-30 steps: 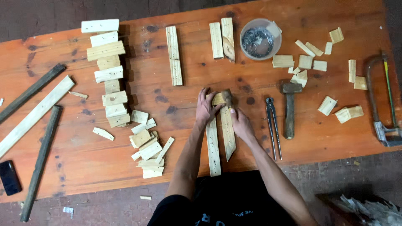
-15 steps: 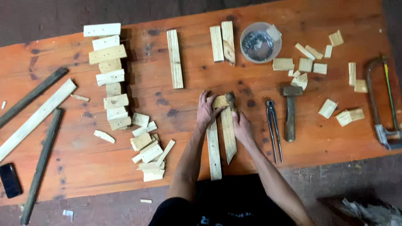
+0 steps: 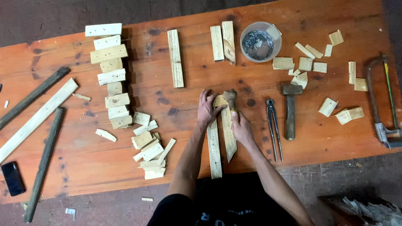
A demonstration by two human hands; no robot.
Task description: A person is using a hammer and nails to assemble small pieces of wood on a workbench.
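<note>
My left hand point(image 3: 206, 109) lies flat with fingers spread on a small wooden block point(image 3: 220, 101) that sits across the top ends of two long slats. My right hand point(image 3: 240, 127) presses on the right slat point(image 3: 228, 138), which has a pointed lower end. The left slat point(image 3: 214, 150) runs toward the table's near edge. A darker wood piece point(image 3: 230, 95) sits just above the block.
On the orange table point(image 3: 176, 138) lie pincers point(image 3: 274, 125), a hammer point(image 3: 290, 109), a hacksaw point(image 3: 383, 100), a bowl of nails point(image 3: 256, 42), a column of wood blocks point(image 3: 111, 75), scattered offcuts point(image 3: 149, 148), long battens point(image 3: 37, 117) and a phone point(image 3: 12, 178).
Both hands stay on the slats and the block; the fingers shifted only slightly. The view moved a little.
</note>
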